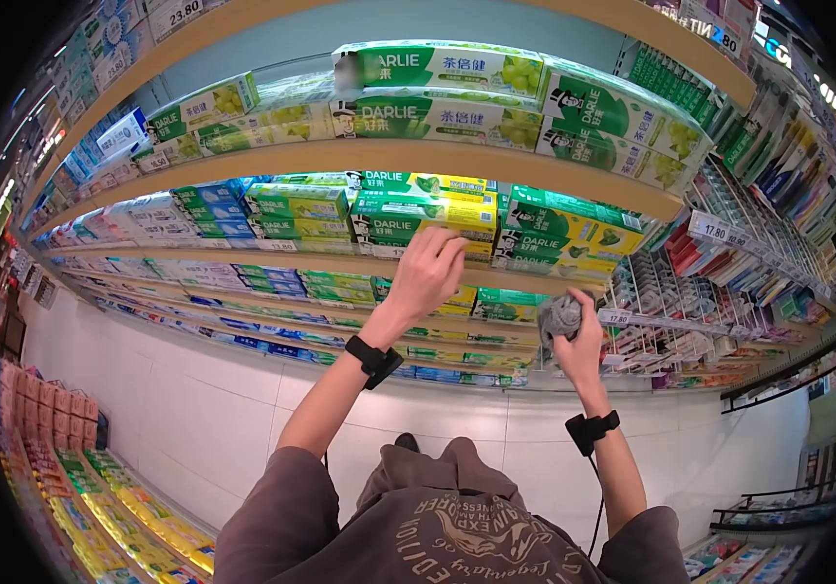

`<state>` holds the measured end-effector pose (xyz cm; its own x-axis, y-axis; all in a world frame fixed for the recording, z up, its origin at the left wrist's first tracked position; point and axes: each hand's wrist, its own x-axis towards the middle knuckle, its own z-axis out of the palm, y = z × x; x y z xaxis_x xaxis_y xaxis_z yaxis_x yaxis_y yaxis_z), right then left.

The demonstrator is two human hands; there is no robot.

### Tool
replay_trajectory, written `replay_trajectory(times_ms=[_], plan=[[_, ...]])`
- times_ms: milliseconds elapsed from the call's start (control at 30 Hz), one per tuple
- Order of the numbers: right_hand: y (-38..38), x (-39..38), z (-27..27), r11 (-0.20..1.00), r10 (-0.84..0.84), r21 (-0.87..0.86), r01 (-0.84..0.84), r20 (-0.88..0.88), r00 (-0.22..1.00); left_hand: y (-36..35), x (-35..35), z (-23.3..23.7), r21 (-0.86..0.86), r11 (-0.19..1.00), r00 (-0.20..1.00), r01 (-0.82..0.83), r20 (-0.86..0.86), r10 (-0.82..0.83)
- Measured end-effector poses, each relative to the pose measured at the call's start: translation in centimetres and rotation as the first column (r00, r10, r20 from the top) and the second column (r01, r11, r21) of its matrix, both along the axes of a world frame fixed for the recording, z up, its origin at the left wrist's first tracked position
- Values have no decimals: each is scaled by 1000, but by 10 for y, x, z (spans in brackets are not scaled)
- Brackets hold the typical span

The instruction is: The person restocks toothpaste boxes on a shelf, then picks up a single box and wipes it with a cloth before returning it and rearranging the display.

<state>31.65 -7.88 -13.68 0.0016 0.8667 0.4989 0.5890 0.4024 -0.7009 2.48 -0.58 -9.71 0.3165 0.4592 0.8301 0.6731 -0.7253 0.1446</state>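
My left hand [427, 273] reaches up to the middle shelf and grips the front end of a green and yellow Darlie toothpaste box [427, 222]. My right hand [578, 336] is closed around a crumpled grey cloth [560, 317], held just below the wooden shelf edge [535, 282] to the right. Both wrists wear black bands. More green toothpaste boxes [574, 229] lie stacked beside the gripped one.
Wooden shelves [408, 161] full of toothpaste boxes run left to right, with price tags [720, 232] on the edges. Toothbrushes hang on racks [778, 185] at right. White floor tiles [194, 409] lie below, and a low shelf of packets [116, 526] stands at lower left.
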Motion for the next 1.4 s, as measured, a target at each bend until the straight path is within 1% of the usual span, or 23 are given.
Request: replay_trajectory(times_ms=[33,100,133,167,233,267,333,467,533,567,600,633,767,833,867,933,1067,1200,1267,1333,1400], plan=[[5,4,3,1000,-1,-2,1,0,1000,-3,-6,-10,-14,1000,1000,-6,-25,6],[11,8,9,995,-43,96,22,226,973,-8,-17,-30,-30,999,999,-15,-49,13],[15,11,3,996,-42,89,17,285,958,-9,-21,-41,-39,999,998,-32,-63,29],[18,13,-3,996,-40,88,15,286,957,-10,-25,-50,-47,998,996,-50,-77,46],[27,16,-15,994,-94,84,65,408,908,-12,-30,-63,-74,993,994,-88,-70,83],[32,18,-25,995,-87,85,57,410,908,-12,-33,-68,-102,987,991,-122,-64,115],[38,21,-45,984,-176,121,134,469,866,-13,-36,-80,-132,982,989,-137,-74,128],[41,16,-57,989,-128,128,80,429,894,-17,-38,-93,-189,970,988,-150,-75,138],[42,11,-62,980,-163,167,106,383,909,-17,-36,-98,-186,969,987,-161,-52,153],[42,9,-65,981,-161,164,104,384,909,-16,-34,-100,-177,970,986,-167,-27,164],[43,6,-68,980,-177,144,134,349,920,-15,-31,-102,-178,970,986,-167,-27,165],[44,5,-70,979,-195,124,164,314,929,-14,-28,-105,-171,968,982,-183,10,187],[43,0,-75,970,-230,154,190,310,922,-12,-23,-110,-150,968,971,-202,102,218],[44,-1,-76,963,-235,206,175,316,919,-11,-23,-112,-154,968,971,-196,109,214],[44,0,-76,962,-241,204,182,317,917,-11,-22,-112,-155,969,970,-195,117,214],[45,0,-78,958,-244,235,166,359,901,-11,-24,-112,-145,971,973,-189,108,205],[46,-6,-85,950,-294,209,231,359,886,-6,-29,-116,-127,976,980,-175,76,186],[48,-13,-88,936,-344,202,289,334,878,-3,-29,-120,-120,979,981,-163,83,173],[47,-18,-89,931,-357,199,306,317,879,-2,-28,-120,-100,983,976,-153,138,166],[48,-21,-88,927,-366,184,326,272,890,-2,-28,-121,-105,983,977,-153,135,166],[48,-23,-89,923,-380,174,342,294,877,0,-26,-121,-107,982,974,-158,148,173]])
